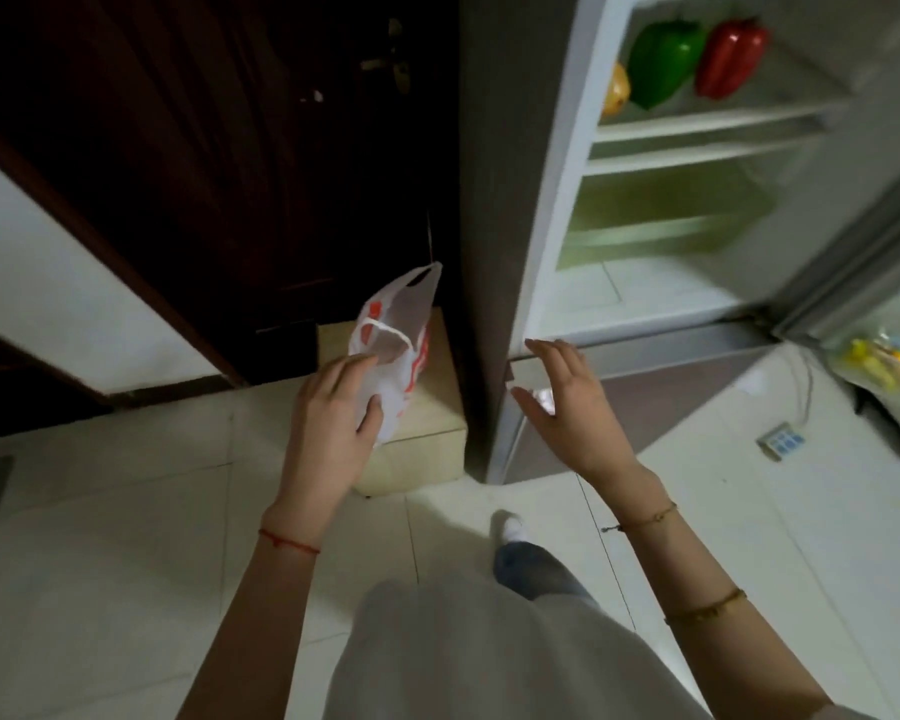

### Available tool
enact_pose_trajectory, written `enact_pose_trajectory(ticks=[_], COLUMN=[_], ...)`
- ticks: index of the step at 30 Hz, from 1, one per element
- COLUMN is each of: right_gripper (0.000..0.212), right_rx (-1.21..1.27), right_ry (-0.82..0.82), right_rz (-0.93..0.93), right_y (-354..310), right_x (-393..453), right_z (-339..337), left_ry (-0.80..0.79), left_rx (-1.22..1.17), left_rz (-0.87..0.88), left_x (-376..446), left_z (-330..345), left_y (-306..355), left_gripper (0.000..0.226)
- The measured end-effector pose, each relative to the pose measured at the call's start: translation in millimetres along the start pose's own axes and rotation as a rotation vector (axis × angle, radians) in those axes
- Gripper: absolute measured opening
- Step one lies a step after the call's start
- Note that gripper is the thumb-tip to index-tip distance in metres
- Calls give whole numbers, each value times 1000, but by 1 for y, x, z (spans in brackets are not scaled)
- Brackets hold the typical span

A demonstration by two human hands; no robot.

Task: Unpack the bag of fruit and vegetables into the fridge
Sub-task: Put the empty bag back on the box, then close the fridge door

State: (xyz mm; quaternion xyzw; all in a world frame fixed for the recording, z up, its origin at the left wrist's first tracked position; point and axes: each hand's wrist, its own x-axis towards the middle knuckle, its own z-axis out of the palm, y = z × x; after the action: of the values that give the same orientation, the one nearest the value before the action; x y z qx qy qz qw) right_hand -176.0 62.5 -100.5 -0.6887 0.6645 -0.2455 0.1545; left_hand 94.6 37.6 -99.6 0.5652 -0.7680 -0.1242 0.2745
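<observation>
White plastic with orange print makes up the bag (pixel 401 350), and the left hand (pixel 328 423) grasps it: the fingers lie along its left side and the thumb presses its lower right edge, so the hand is partly closed around the thin film. The bag looks limp and nearly flat. Its long axis runs up and slightly to the right from the hand, with the handle loops and open mouth at the far upper end, pointing away from the person toward the dark wooden door (pixel 230 148). Under the bag, just beyond the left hand, sits a pale cardboard box (pixel 427 433) on the tiled floor (pixel 100 563).

To the right, the right hand (pixel 567 402) is spread wide, fingers apart and slightly curled, holding nothing; it hovers in front of the lower front edge of the open fridge (pixel 557 200), and whether the fingertips touch that edge I cannot tell. Well above and beyond the right hand, on an upper fridge shelf, stand a green pepper (pixel 663 65), a red pepper (pixel 731 57) just beside it, and a yellow pepper (pixel 617 90), partly hidden by the frame.
</observation>
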Motion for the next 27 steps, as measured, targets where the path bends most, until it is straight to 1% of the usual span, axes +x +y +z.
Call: enact_pose_trajectory(ticks=[5,11,18,27], right_gripper=[53,51,53,53], right_rx=[-65,-100,-132,-155], right_ry=[117,242,336,418], right_rz=[123,279,471,609], right_y=[16,42,86,149], right_x=[-57,-131,-237,-358], right_z=[-30,-69,-121,-201], left_ry=[-80,-178,-253,-339], left_rx=[-55,-81,-168,-238], left_rz=[145,286,449,530], left_x=[-6,-12,-46,-110], left_z=[12,45,88,140], left_y=[36,92,192,331], left_gripper=[39,37,35,38])
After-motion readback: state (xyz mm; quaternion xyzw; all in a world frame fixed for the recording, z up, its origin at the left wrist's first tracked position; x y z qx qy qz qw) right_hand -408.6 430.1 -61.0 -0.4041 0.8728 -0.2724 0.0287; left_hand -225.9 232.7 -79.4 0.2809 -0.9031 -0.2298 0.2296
